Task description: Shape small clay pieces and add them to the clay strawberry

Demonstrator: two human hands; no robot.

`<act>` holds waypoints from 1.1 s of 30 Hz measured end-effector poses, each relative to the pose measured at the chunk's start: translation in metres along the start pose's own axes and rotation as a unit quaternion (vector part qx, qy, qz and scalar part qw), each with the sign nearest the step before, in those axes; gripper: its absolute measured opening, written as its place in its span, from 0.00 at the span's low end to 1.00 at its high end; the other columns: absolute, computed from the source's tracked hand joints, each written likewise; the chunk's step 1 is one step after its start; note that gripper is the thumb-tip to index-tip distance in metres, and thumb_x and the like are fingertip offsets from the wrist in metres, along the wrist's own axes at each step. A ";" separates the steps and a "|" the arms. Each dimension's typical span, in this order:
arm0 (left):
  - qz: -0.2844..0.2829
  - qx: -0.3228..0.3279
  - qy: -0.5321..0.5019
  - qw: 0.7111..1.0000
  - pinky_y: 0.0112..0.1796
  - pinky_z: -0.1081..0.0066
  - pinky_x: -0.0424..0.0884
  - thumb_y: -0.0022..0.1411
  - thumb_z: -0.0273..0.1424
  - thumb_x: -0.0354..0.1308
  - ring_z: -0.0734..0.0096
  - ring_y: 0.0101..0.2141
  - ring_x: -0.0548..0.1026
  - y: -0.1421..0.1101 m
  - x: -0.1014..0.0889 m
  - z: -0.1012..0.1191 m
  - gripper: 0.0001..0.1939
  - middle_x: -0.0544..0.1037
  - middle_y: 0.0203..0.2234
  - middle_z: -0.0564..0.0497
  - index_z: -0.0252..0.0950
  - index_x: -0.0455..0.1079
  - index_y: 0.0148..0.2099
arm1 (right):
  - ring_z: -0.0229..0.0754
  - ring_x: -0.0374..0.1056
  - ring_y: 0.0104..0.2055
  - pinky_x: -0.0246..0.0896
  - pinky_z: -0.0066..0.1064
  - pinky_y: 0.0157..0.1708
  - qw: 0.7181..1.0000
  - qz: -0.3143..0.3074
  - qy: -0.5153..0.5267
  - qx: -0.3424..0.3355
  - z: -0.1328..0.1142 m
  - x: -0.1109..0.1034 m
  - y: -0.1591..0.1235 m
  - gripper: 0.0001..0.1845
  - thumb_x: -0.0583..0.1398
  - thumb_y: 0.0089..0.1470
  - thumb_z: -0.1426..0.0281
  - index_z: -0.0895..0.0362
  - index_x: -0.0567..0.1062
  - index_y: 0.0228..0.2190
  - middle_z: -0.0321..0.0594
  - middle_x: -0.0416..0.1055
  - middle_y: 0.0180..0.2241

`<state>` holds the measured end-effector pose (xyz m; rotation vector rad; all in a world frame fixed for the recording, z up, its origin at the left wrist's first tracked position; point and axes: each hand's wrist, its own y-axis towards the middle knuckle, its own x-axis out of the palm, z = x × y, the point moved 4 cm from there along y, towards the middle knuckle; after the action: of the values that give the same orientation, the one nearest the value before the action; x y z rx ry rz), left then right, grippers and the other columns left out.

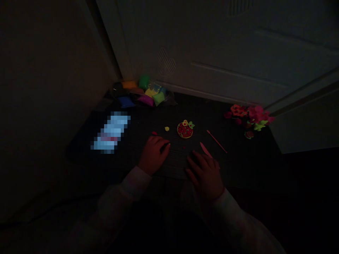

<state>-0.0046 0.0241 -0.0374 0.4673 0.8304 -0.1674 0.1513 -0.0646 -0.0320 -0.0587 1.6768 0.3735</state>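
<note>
My left hand rests palm down on the dark table with its fingers bent and apart; I see nothing held in it. Just beyond its fingers lie a small red piece of clay and a yellow lump of clay. My right hand is open with fingers spread over the table. A pink plastic clay knife reaches out beyond its fingers; whether they touch is unclear. Between and beyond both hands sits a round red clay piece with a yellow rim and small flowers. A tiny red bit lies nearer.
A thin pink stick tool lies to the right. Bright clay flowers and a small clay piece are at the far right. Colourful clay packets lie at the back left, near a lit, blurred screen. A white panel stands behind.
</note>
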 end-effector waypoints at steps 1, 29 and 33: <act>-0.002 0.001 0.000 1.000 0.40 0.63 0.66 0.56 0.30 0.51 0.66 0.36 0.68 0.000 0.000 0.000 0.09 0.72 0.31 0.48 0.34 0.70 0.37 | 0.50 0.56 0.47 0.51 0.45 0.42 1.000 -0.001 -0.004 0.003 0.000 0.000 0.000 0.18 0.53 0.51 0.64 0.54 0.69 0.43 0.45 0.64 0.49; -0.004 -0.003 -0.002 1.000 0.40 0.63 0.66 0.56 0.30 0.51 0.66 0.36 0.68 0.000 -0.001 0.000 0.08 0.73 0.31 0.48 0.34 0.70 0.36 | 0.50 0.57 0.47 0.54 0.46 0.42 0.998 0.011 0.054 0.012 0.007 0.002 -0.003 0.17 0.52 0.52 0.66 0.54 0.69 0.44 0.47 0.63 0.48; -0.005 -0.005 -0.004 1.000 0.40 0.63 0.66 0.56 0.30 0.51 0.66 0.36 0.68 0.000 -0.001 0.000 0.08 0.73 0.31 0.48 0.35 0.70 0.36 | 0.49 0.58 0.46 0.53 0.45 0.42 1.000 0.005 0.014 0.012 0.003 0.002 -0.003 0.16 0.53 0.52 0.66 0.53 0.70 0.43 0.46 0.64 0.48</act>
<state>-0.0052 0.0241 -0.0363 0.4535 0.8253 -0.1743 0.1543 -0.0662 -0.0348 -0.0375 1.7098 0.3606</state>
